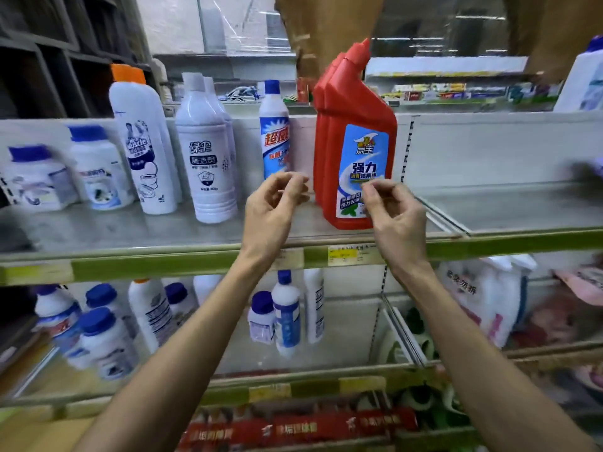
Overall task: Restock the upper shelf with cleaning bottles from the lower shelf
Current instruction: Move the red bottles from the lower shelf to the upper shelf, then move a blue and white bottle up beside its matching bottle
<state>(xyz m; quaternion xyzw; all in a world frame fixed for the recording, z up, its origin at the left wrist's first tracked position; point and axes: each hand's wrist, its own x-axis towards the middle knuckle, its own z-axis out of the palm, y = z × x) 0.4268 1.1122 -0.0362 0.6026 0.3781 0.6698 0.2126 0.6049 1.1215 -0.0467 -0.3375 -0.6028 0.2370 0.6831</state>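
Tall red plastic angled-neck bottle (357,151) upright on grey upper shelf (130,233), near front edge. Left hand (272,207) and right hand (393,212) raised before it, fingers loosely curled, holding nothing. White blue-capped bottles (287,311) on lower shelf.

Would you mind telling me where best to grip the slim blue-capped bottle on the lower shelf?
Probably around the waist of the slim bottle, coming straight in from the front: it stands upright near the shelf's front, its narrow body suits one hand, and neighbours crowd both its sides. Both hands, left and right, are empty.
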